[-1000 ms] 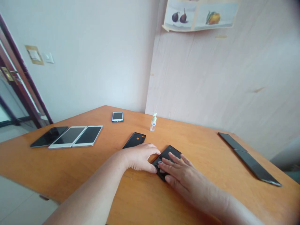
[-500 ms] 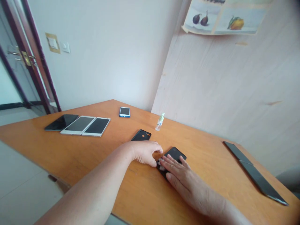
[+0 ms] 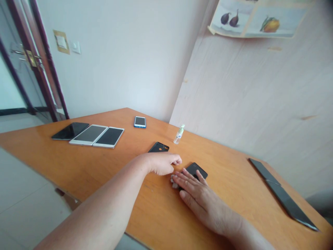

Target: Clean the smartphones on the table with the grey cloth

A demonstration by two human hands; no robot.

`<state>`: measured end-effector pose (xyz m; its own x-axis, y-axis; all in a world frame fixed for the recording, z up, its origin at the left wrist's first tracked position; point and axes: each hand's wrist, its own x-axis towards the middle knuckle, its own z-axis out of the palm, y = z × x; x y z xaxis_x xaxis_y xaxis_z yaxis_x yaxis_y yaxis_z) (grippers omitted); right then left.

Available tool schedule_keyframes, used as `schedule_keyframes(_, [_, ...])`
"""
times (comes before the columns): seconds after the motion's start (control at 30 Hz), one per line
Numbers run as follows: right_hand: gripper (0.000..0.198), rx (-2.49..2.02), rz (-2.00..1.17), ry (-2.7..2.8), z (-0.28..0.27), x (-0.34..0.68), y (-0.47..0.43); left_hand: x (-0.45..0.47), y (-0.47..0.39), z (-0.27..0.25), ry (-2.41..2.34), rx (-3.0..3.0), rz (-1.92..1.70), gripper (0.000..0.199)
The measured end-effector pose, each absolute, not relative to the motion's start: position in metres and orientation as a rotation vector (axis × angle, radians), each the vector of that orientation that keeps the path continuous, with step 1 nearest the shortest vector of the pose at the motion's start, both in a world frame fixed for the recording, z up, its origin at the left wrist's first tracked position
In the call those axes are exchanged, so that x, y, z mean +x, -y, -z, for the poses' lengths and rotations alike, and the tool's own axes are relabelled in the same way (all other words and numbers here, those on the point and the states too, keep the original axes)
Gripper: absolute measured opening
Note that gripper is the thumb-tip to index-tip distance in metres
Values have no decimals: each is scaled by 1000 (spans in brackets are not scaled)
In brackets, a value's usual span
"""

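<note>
A black smartphone lies on the wooden table with its back upward, partly covered by my right hand. Under those flattened fingers a small crumpled white tissue is pressed at the phone's near left edge. My left hand hovers just left of the phone, its fingers loosely bent and thumb a little apart, with nothing in it. Behind my left wrist lies a black phone case, its lower part hidden by the hand.
A small clear spray bottle stands beyond the hands. Further back lies a blue-edged phone. At left are a black tablet, a white tablet and another white device. A long dark folded strip lies at right.
My left hand has come away from the phone's edge, up and slightly back. My right hand has slid the tissue left to the phone's edge. The view has shifted slightly.
</note>
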<state>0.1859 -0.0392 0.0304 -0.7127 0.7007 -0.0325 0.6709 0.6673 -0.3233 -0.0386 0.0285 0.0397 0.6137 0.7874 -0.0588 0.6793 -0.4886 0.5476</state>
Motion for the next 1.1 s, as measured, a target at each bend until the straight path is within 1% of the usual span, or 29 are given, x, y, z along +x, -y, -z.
schedule_keyframes(0.13, [56, -1571, -291, 2538, -8, 211, 1, -37, -27, -40, -1155, 2295, -274, 48])
schedule_keyframes(0.23, [59, -1711, -244, 2462, -4, 224, -9, -37, -28, -39, -1163, 2289, -274, 48])
schedule_keyframes(0.33, [58, -1531, -306, 2603, -16, 212, 10, -37, -28, -38, -1158, 2302, -278, 47])
schedule_keyframes(0.47, [55, -1208, -457, 2791, -31, 189, 35, -37, -29, -37, -1191, 2301, -294, 40])
schedule_keyframes(0.53, [55, -1280, -422, 2756, -27, 190, 31, -37, -29, -37, -1189, 2303, -289, 40])
schedule_keyframes(0.63, [60, -1622, -258, 2544, -14, 208, 8, -37, -30, -37, -1166, 2320, -268, 44])
schedule_keyframes(0.7, [63, -1753, -199, 2457, -8, 219, -1, -37, -31, -37, -1159, 2326, -263, 44])
schedule_keyframes(0.77, [64, -1728, -180, 2484, -9, 220, 2, -37, -32, -35, -1153, 2336, -256, 44])
schedule_keyframes(0.83, [63, -1559, -216, 2609, -16, 210, 17, -37, -33, -34, -1151, 2349, -253, 43])
schedule_keyframes(0.9, [61, -1318, -319, 2764, -25, 195, 35, -37, -33, -34, -1152, 2350, -249, 40])
schedule_keyframes(0.97, [59, -1186, -384, 2840, -30, 186, 45, -37, -33, -35, -1154, 2346, -241, 36])
schedule_keyframes(1.03, [59, -1242, -368, 2812, -30, 187, 42, -37, -32, -36, -1158, 2344, -229, 35])
schedule_keyframes(1.1, [61, -1461, -288, 2693, -24, 198, 28, -36, -30, -38, -1161, 2354, -231, 37])
